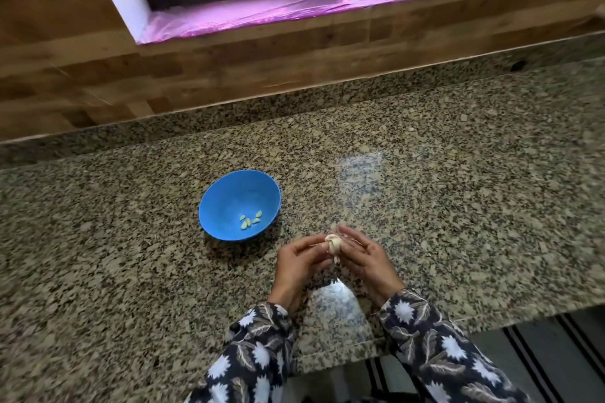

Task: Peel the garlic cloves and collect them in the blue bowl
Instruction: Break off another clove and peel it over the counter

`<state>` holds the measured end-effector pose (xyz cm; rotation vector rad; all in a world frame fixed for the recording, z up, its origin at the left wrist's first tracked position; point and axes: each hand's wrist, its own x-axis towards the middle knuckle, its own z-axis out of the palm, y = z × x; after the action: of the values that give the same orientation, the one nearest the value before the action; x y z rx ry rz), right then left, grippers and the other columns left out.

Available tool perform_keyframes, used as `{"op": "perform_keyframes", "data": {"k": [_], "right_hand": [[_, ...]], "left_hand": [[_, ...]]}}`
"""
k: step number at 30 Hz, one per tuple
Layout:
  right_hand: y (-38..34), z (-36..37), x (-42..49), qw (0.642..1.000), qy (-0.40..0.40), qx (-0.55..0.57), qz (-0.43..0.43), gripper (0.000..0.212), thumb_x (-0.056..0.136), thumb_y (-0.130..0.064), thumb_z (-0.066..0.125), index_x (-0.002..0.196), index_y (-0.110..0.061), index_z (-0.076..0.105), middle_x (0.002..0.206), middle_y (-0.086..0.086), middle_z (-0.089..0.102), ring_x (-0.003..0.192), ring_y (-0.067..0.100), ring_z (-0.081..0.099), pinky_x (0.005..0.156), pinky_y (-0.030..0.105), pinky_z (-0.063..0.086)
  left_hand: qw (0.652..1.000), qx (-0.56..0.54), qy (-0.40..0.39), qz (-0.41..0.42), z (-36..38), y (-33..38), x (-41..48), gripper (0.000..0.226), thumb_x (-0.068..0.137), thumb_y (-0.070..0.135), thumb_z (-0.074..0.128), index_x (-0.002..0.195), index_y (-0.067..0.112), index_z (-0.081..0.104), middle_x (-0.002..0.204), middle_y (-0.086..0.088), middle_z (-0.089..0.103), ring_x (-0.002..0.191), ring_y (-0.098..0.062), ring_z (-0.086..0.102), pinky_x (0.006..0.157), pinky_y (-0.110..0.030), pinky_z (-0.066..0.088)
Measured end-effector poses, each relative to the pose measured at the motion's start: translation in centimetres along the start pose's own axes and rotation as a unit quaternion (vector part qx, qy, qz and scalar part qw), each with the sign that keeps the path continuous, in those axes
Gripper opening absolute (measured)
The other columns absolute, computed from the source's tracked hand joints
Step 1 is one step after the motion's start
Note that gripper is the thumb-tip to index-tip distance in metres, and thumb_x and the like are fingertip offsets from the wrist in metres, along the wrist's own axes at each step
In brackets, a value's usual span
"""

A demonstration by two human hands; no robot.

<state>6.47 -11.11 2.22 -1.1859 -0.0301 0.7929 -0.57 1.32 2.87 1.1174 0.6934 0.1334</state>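
Observation:
A blue bowl (229,203) stands on the granite counter, left of centre, with several peeled garlic cloves (250,220) lying in its bottom. Just right of the bowl and nearer to me, both hands hold a white garlic piece (333,244) above the counter. My left hand (299,260) pinches it from the left with thumb and fingertips. My right hand (361,257) holds it from the right, fingers curled toward it. A thin strip of papery skin hangs below the garlic.
The speckled granite counter (458,190) runs back to a wooden wall under a window sill (294,6) covered in pink film. The counter's front edge lies near my sleeves, with a striped mat (540,353) on the floor at the lower right.

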Motion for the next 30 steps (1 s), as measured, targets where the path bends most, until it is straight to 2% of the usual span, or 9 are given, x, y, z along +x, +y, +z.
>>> {"op": "perform_keyframes", "data": {"k": [5, 8, 10, 12, 16, 21, 27, 30], "right_hand": [[-0.1, 0.0, -0.3, 1.000, -0.004, -0.020, 0.003, 0.019, 0.086, -0.001, 0.056, 0.103, -0.008, 0.062, 0.094, 0.004, 0.068, 0.078, 0.012, 0.065, 0.066, 0.020, 0.053], [-0.2, 0.4, -0.4, 0.999, 0.008, -0.035, -0.008, 0.022, 0.086, -0.006, 0.057, 0.107, -0.011, 0.059, 0.099, 0.006, 0.067, 0.087, 0.018, 0.065, 0.069, 0.024, 0.056], [-0.2, 0.6, -0.3, 0.998, -0.005, -0.061, -0.019, 0.032, 0.082, -0.014, 0.061, 0.114, -0.015, 0.059, 0.111, 0.008, 0.064, 0.099, 0.024, 0.064, 0.078, 0.033, 0.057], [-0.2, 0.9, -0.3, 0.997, -0.026, -0.069, -0.016, 0.035, 0.081, -0.017, 0.061, 0.116, -0.016, 0.059, 0.118, 0.007, 0.061, 0.106, 0.026, 0.062, 0.083, 0.039, 0.055], [0.2, 1.4, -0.5, 0.999, -0.013, -0.032, -0.021, 0.023, 0.089, -0.006, 0.054, 0.108, -0.014, 0.062, 0.107, 0.002, 0.065, 0.096, 0.018, 0.065, 0.072, 0.030, 0.058], [0.8, 1.9, -0.5, 0.999, 0.018, -0.006, -0.030, 0.027, 0.087, -0.003, 0.056, 0.113, -0.009, 0.060, 0.100, -0.002, 0.068, 0.090, 0.013, 0.066, 0.075, 0.027, 0.057], [0.9, 1.1, -0.6, 0.999, 0.016, -0.009, -0.029, 0.035, 0.083, 0.004, 0.057, 0.118, -0.003, 0.057, 0.097, -0.003, 0.068, 0.085, 0.010, 0.067, 0.075, 0.023, 0.056], [0.8, 0.9, -0.5, 0.999, 0.014, -0.017, -0.024, 0.035, 0.082, 0.006, 0.058, 0.117, 0.000, 0.058, 0.095, -0.001, 0.068, 0.081, 0.007, 0.068, 0.072, 0.020, 0.056]], "left_hand": [[0.999, -0.051, -0.016, -0.012, 0.2, -0.2, -0.4, 0.016, 0.084, 0.003, 0.063, 0.097, -0.003, 0.068, 0.093, -0.018, 0.072, 0.080, -0.022, 0.070, 0.074, -0.026, 0.058], [0.999, -0.041, -0.033, 0.005, 0.2, -0.1, -0.6, 0.023, 0.081, 0.012, 0.067, 0.101, -0.001, 0.068, 0.096, -0.017, 0.072, 0.085, -0.024, 0.070, 0.077, -0.027, 0.057], [0.999, -0.012, -0.038, 0.023, 0.3, 0.0, -0.7, 0.035, 0.076, 0.013, 0.072, 0.108, -0.001, 0.066, 0.100, -0.015, 0.072, 0.092, -0.026, 0.069, 0.077, -0.029, 0.058], [0.998, 0.013, -0.035, 0.043, 0.5, 0.0, -0.7, 0.036, 0.077, 0.010, 0.073, 0.111, -0.001, 0.065, 0.101, -0.014, 0.072, 0.093, -0.027, 0.069, 0.074, -0.031, 0.059], [0.995, 0.043, -0.003, 0.088, 0.7, -0.2, -0.9, 0.028, 0.082, 0.004, 0.067, 0.110, 0.001, 0.066, 0.101, -0.011, 0.072, 0.091, -0.024, 0.070, 0.074, -0.032, 0.059], [0.978, 0.132, 0.059, 0.150, 1.0, -0.8, -1.2, 0.023, 0.083, 0.010, 0.069, 0.105, 0.005, 0.070, 0.097, -0.008, 0.073, 0.087, -0.019, 0.071, 0.075, -0.036, 0.058], [0.959, 0.226, 0.016, 0.170, 0.7, 0.3, -1.6, 0.017, 0.084, 0.008, 0.067, 0.100, 0.012, 0.072, 0.087, 0.004, 0.073, 0.080, -0.006, 0.070, 0.069, -0.020, 0.055], [0.948, 0.258, 0.029, 0.183, 0.7, 0.5, -1.8, 0.016, 0.084, 0.009, 0.068, 0.098, 0.013, 0.073, 0.083, 0.009, 0.072, 0.077, -0.004, 0.069, 0.067, -0.019, 0.055]]}}
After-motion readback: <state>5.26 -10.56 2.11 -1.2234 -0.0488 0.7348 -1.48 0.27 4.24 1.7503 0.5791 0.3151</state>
